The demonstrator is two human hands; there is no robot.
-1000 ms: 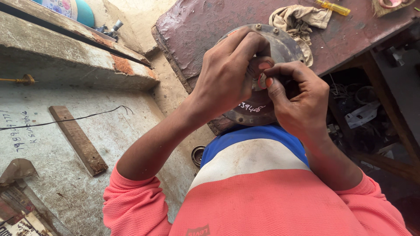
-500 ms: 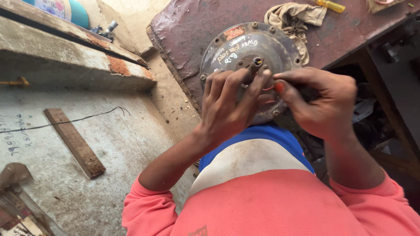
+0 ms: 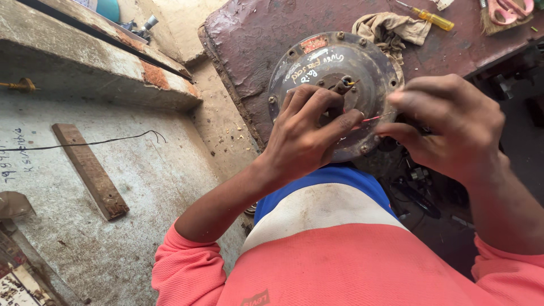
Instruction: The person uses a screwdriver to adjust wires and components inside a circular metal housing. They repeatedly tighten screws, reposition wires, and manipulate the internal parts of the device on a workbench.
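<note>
A round grey metal motor housing is being held at the near edge of a dark maroon bench top.

At far left, a brown wooden strip is lying on the pale wall, its length slanting. The housing's flat face is being turned upward, a small rectangular orange-red label sitting near its upper rim beside white handwriting. The left hand is being pressed onto the face, fingers curled by the central shaft. A thin red wire, running roughly sideways, is being pinched by the closed right hand. A yellow-handled screwdriver is lying beyond.
</note>
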